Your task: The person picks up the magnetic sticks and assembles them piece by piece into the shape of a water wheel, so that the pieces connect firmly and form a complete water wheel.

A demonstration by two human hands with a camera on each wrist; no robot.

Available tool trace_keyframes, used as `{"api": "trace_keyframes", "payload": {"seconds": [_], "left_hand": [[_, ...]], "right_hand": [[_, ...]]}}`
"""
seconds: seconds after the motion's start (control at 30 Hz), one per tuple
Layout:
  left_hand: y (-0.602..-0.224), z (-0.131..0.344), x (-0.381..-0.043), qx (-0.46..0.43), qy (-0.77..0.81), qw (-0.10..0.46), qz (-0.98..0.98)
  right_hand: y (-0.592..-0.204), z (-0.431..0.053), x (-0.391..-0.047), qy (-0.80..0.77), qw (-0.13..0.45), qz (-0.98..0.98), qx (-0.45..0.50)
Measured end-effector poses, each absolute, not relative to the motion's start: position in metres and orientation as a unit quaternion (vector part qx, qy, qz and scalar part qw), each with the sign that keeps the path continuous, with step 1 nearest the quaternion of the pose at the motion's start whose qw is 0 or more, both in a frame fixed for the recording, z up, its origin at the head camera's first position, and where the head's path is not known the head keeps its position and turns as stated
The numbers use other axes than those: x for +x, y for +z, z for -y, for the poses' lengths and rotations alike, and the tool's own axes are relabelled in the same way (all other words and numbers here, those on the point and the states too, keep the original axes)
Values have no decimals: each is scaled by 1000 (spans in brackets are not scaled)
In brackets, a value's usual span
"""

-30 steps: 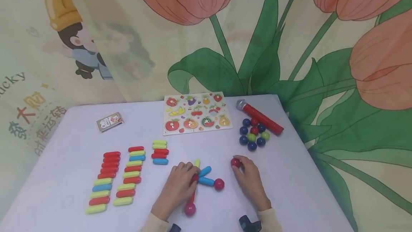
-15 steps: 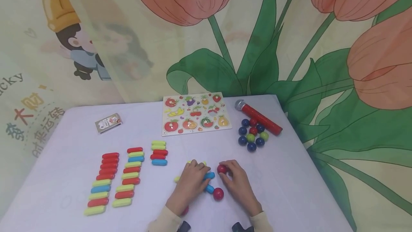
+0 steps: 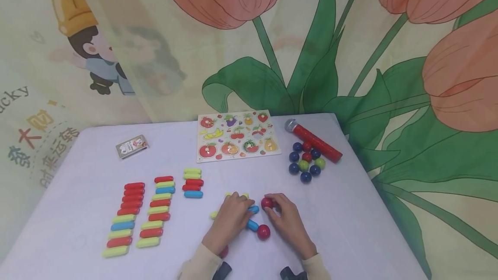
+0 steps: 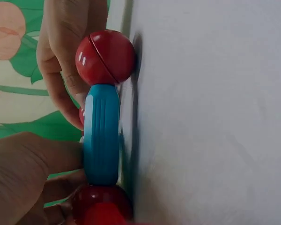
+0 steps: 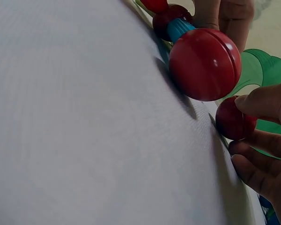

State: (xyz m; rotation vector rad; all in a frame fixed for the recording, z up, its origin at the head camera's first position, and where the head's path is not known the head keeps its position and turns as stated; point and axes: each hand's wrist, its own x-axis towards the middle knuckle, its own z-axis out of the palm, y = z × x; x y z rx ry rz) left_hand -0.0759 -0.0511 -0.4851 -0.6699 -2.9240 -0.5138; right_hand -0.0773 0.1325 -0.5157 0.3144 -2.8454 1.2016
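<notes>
In the head view, my left hand (image 3: 232,217) lies over the middle of a star-shaped build of plastic rods and red balls, hiding its centre. Its thumb and fingers grip the build at a blue rod (image 4: 101,136) by the red hub ball (image 4: 103,197). At that rod's outer end sits a red ball (image 3: 263,232). A second blue rod (image 3: 254,209) points towards my right hand (image 3: 287,217), which pinches another red ball (image 3: 266,203) close to the rod's tip. Yellow rod ends (image 3: 214,215) and one more red ball (image 3: 224,252) peek out around the left hand.
Red, yellow and blue rods (image 3: 126,226) lie in three columns on the left. Blue, red and green balls (image 3: 305,177) cluster at the right below a red tube (image 3: 317,142). A fruit puzzle board (image 3: 238,137) and a small card box (image 3: 132,146) lie at the back.
My right hand has brought its red ball leftward, close to the blue rod's end. My left hand has shifted right over the build. Both are nearly still over the last half second.
</notes>
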Motion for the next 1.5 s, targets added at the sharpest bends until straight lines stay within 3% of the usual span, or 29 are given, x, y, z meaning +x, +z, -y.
{"api": "trace_keyframes", "payload": {"seconds": [0.8,0.9,1.07,1.13,1.3,1.5], "left_hand": [[-491,58,-74,-234,-206,46,949],[-491,61,-72,-219,-229,57,947],[-487,74,-67,-167,-239,81,953],[-485,78,-66,-155,-220,76,960],[-481,82,-62,-149,-180,41,972],[-478,82,-62,-148,-168,30,974]], "right_hand": [[-518,-132,-79,435,17,892,117],[-517,-138,-82,435,48,894,91],[-512,-160,-97,387,162,908,-10],[-509,-170,-105,344,176,921,-49],[-509,-186,-120,283,108,949,-85],[-510,-182,-118,336,52,938,-65]]}}
